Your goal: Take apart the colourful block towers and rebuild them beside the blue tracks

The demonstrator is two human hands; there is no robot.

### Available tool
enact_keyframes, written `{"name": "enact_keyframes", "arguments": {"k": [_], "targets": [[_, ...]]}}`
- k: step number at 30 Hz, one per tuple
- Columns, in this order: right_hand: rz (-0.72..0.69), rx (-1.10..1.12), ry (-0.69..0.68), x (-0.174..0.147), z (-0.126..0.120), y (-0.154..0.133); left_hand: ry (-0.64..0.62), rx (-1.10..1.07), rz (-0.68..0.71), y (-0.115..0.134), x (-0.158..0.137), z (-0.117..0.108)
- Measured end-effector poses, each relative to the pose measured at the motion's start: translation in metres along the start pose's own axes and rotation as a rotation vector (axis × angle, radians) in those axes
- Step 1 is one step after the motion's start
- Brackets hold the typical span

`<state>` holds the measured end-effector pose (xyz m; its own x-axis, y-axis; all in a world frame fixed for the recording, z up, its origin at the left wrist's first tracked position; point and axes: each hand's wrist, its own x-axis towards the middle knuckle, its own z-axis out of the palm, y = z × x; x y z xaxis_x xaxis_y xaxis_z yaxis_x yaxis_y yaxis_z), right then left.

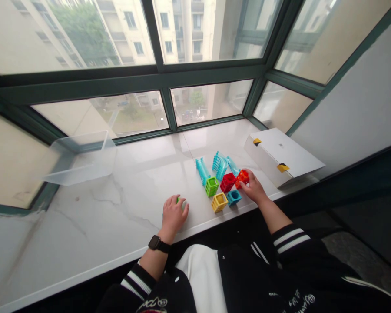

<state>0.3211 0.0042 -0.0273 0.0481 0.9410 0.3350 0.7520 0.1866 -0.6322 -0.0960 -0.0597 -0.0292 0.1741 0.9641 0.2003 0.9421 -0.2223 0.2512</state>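
My left hand [174, 214], wearing a black watch, rests low over the white ledge. Its fingers curl round a small green piece [179, 200], mostly hidden beneath them. On the right, my right hand [254, 188] grips an orange-red toy block [242, 177] between thumb and fingers. Beside that block stand a dark red block [228, 182], a blue block [233, 198], a yellow block [219, 202] with a rounded piece inside, and a green block [211, 186]. Behind them lie a straight turquoise track piece [202, 171], a curved one [219, 165] and another turquoise piece [233, 165].
A translucent plastic bin [84, 163] stands at the left by the window. To the right is a white box [283, 154] with yellow-and-black tabs. The marble-patterned ledge [117, 217] has its front edge near my lap, and window frames [208, 76] bound the back.
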Motion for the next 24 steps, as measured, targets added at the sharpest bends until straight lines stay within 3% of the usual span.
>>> {"name": "enact_keyframes", "arguments": {"k": [10, 24], "targets": [[0.008, -0.006, 0.021, 0.000, 0.001, -0.001, 0.003, -0.006, -0.002, 0.000, 0.000, 0.001], [0.034, -0.010, -0.055, 0.001, -0.009, 0.000, 0.011, -0.018, -0.001, -0.001, 0.000, 0.002]]}}
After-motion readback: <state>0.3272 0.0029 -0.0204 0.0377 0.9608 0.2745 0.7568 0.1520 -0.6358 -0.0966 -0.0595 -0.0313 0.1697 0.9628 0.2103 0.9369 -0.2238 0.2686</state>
